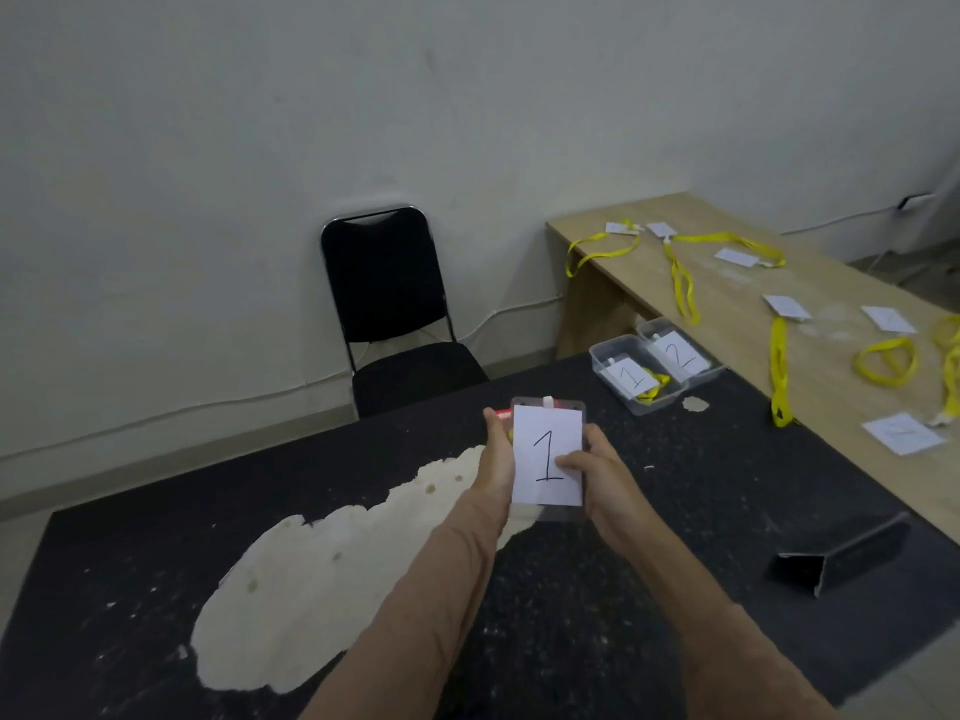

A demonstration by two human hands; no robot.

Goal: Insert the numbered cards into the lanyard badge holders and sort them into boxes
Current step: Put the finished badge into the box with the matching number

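I hold a clear badge holder [549,407] upright over the black table, with a white card marked 1 [545,449] lying against its front. My left hand [497,454] grips the holder's left edge. My right hand [597,470] grips the right side, thumb pressed on the card. Two clear boxes stand at the table's far right: the box labelled 1 [636,379] holds a yellow lanyard, the box labelled 2 [680,350] sits just behind it. More cards and yellow lanyards [779,366] lie on the wooden table [727,298].
The black table [675,511] has a large worn pale patch [322,569] on its left half. A dark folded stand [841,556] rests near its right edge. A black chair [395,309] stands against the wall behind the table.
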